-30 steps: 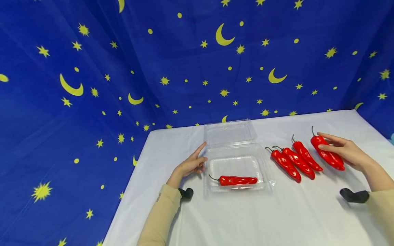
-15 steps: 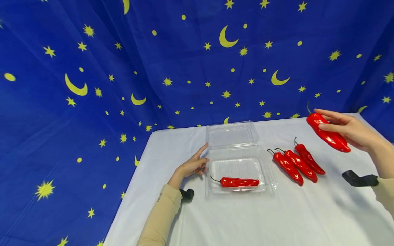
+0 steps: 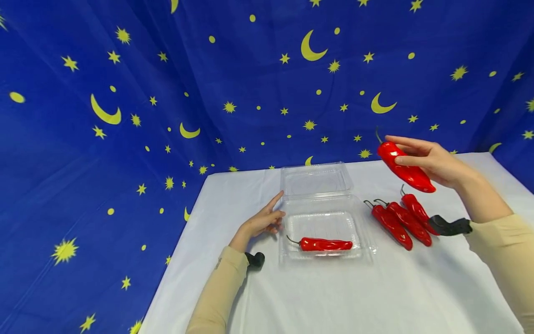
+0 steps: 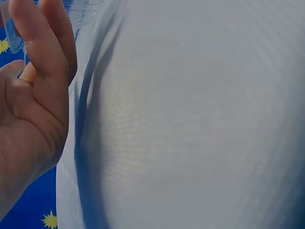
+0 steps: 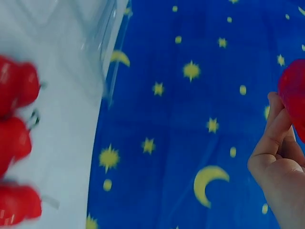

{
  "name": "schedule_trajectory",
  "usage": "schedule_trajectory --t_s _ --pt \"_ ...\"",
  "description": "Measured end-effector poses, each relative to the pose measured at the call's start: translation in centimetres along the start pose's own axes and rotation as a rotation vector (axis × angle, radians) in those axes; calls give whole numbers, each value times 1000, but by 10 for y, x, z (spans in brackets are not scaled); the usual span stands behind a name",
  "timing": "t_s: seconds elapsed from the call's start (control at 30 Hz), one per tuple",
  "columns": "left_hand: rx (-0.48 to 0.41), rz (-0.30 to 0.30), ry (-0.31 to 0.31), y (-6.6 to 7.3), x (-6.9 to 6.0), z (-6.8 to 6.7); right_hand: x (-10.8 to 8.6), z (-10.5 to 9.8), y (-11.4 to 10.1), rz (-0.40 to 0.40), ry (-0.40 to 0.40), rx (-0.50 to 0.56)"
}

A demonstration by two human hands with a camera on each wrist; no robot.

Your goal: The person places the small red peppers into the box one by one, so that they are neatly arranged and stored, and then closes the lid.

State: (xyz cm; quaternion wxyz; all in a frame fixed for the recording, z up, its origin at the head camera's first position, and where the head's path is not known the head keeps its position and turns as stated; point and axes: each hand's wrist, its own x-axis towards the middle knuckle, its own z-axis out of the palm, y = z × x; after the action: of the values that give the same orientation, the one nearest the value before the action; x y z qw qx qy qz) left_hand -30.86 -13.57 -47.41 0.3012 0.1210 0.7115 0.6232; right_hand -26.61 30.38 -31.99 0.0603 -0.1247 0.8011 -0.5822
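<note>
My right hand (image 3: 435,162) grips a glossy red chili pepper (image 3: 402,167) between thumb and fingers, raised above the table, its dark stem pointing up and left. At the right edge of the right wrist view the same pepper (image 5: 293,98) shows in part. A clear plastic clamshell box (image 3: 364,222) lies with its lid (image 3: 317,180) folded back, and one red pepper (image 3: 325,244) lies sideways near the front of its base. My left hand (image 3: 258,223) rests at the box's left edge, its index finger stretched toward the hinge; its fingers (image 4: 45,47) look fairly straight.
Three more red peppers (image 3: 391,226) lie side by side right of the box, partly behind the right wrist's black camera mount (image 3: 449,226). A white cloth (image 3: 333,297) covers the table. Behind and at the left hangs a blue curtain (image 3: 250,69) with yellow moons and stars.
My right hand has lifted the pepper off the table at the right and carried it left, over the three lying peppers. The left hand stays at the box's edge.
</note>
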Motion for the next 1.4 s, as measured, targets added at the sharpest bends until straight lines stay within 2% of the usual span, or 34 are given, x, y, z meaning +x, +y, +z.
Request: schedule_trajectory --t_s 0.3,0.6,0.77,0.87,1.0,1.23,1.4 --pt "-4 -12 7 1 0 1 31 51 -15 -25 -166 33" --pt "-2 4 2 1 2 -1 51 90 -11 -78 -359 21" --pt "-9 -2 2 1 2 0 53 116 -2 -105 -473 -13" --pt "-9 -4 4 1 0 1 53 130 4 -117 -563 4" --pt "-5 3 8 0 -1 2 51 148 13 -112 -642 13" --pt "-8 -3 13 -2 -2 2 46 169 32 -68 -717 -21" --pt "-13 6 20 -4 1 2 40 175 40 -57 -713 -69"
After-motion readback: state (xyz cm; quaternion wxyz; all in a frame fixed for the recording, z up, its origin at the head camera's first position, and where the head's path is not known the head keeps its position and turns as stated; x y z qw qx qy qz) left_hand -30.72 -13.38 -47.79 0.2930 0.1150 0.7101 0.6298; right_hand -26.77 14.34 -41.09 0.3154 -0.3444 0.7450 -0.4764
